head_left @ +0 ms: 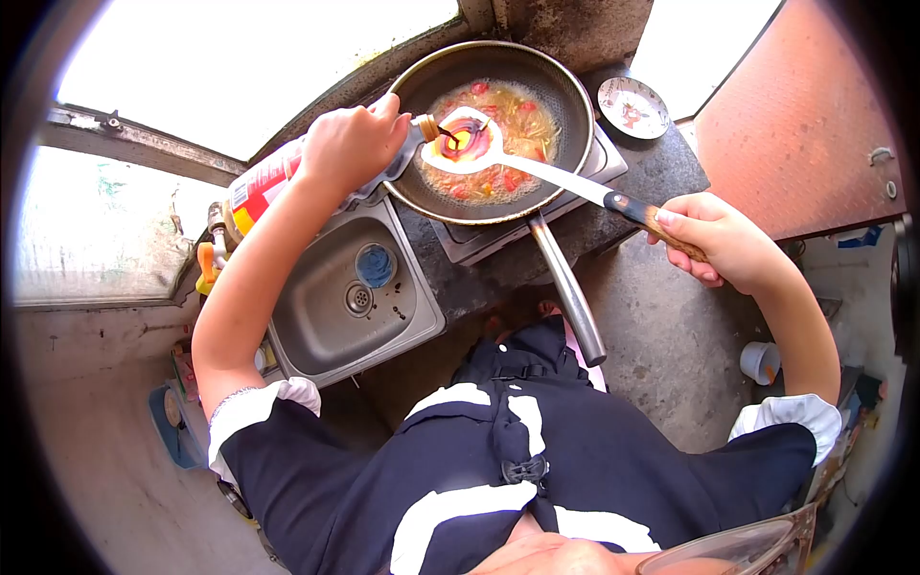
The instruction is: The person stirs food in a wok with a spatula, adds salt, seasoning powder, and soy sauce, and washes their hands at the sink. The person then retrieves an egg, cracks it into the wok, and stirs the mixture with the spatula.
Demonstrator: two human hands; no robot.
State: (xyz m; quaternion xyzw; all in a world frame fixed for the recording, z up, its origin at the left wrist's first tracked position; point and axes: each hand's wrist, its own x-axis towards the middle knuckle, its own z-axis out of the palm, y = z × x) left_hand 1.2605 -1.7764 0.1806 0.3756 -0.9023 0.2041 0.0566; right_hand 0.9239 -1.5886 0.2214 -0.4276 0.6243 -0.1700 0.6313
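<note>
My left hand (pixel 353 144) is wrapped round a bottle with a red and yellow label (pixel 264 187), tilted so its brown neck (pixel 426 126) points over the pan. Dark liquid runs from the neck into the white bowl of a spatula or ladle (pixel 464 142), where it swirls. The fingers of my right hand (pixel 704 235) are closed round this utensil's dark and wooden handle. Beneath its bowl is a large pan (pixel 579 91) on a stove (pixel 613 163), holding broth with red pieces and pale strips (pixel 527 120). The pan's metal handle (pixel 567 292) points towards my body.
At the left, a steel sink (pixel 316 331) holds a blue item in a round container (pixel 376 265). A patterned plate (pixel 633 107) lies on the dark counter (pixel 661 172) right of the pan. A white cup (pixel 760 362) stands low at the right. Windows border the back left.
</note>
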